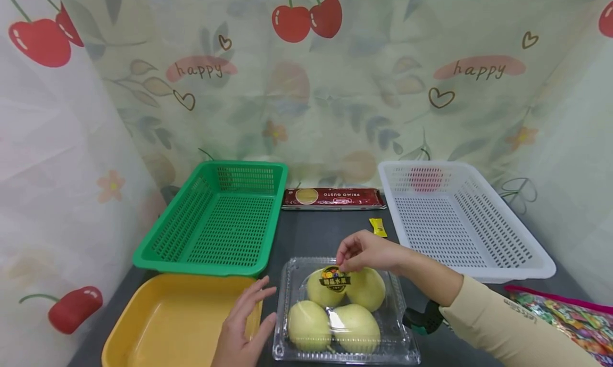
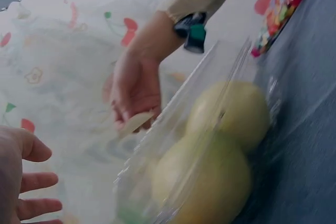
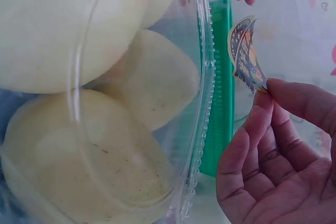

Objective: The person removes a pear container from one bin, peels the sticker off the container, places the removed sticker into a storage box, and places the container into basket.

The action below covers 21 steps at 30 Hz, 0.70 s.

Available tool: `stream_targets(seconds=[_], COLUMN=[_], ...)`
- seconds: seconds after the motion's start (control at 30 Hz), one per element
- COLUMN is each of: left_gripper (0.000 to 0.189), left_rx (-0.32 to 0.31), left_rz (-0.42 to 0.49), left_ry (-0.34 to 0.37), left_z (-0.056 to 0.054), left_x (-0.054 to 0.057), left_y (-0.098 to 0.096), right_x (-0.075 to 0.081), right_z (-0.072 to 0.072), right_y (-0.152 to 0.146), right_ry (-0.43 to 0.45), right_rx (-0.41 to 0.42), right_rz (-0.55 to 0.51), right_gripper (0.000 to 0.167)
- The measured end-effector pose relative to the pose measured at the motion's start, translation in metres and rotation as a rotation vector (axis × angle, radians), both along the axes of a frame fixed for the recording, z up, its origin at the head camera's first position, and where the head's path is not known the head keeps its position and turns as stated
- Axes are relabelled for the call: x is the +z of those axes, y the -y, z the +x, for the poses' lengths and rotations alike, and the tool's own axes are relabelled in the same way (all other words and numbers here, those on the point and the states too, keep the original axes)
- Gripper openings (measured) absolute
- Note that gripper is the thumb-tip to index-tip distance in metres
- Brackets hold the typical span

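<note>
My right hand (image 1: 365, 251) pinches a dark sticker (image 3: 244, 56) with a fruit picture and lettering between thumb and fingertip. In the right wrist view the sticker curls slightly and is held apart from the lid. Beneath it on the table sits a clear plastic box (image 1: 283, 308), its lid down over several round, pale yellow-green pears (image 1: 356, 328). To the left of the box is my left hand (image 1: 244, 324), fingers spread and holding nothing. The left wrist view shows the left hand (image 2: 26, 177) apart from the box, with the sticker's pale back (image 2: 137, 121) facing it.
A green basket (image 1: 278, 213) stands at back left, with a yellow tray (image 1: 158, 324) before it. A white basket (image 1: 531, 250) is at right. Behind the box lie a red biscuit packet (image 1: 335, 198) and a small yellow wrapper (image 1: 378, 227). A colourful bag (image 1: 574, 319) lies far right.
</note>
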<state>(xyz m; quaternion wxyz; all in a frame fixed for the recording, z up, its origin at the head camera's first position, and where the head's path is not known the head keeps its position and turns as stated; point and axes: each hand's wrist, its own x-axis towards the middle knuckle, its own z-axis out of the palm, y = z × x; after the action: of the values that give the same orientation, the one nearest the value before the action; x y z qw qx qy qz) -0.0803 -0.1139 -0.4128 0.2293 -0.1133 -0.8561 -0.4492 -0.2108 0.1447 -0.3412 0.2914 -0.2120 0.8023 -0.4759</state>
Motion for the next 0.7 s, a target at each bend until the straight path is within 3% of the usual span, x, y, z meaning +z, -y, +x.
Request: stream_targets(seconds=[0.17,0.27,0.5,0.63,0.7], left_gripper=[0.038,0.035,0.037,0.038,0.045], left_rx=[0.026,0.046,0.090,0.191,0.253], left_rz=[-0.016,-0.014,-0.075,-0.056,-0.029], left_ry=[-0.032,-0.004,-0.008,0.154,0.298], left_z=[-0.003,-0.005,-0.004,-0.004,-0.006], left_x=[0.006,0.011,0.018,0.015,0.011], left_y=[0.030,0.050,0.115,0.156,0.173], right_x=[0.001,0.001,-0.001,-0.002,-0.003], right_z=[0.000,-0.001,-0.003,-0.004,-0.004], right_y=[0.003,0.005,0.009,0.011,0.011], right_ry=[-0.004,-0.009,-0.001,0.004,0.006], right_rx=[0.006,0.016,0.025,0.020,0.023], right_rz=[0.005,0.006,0.006,0.004,0.001], right_gripper=[0.013,0.013,0.011,0.010,0.010])
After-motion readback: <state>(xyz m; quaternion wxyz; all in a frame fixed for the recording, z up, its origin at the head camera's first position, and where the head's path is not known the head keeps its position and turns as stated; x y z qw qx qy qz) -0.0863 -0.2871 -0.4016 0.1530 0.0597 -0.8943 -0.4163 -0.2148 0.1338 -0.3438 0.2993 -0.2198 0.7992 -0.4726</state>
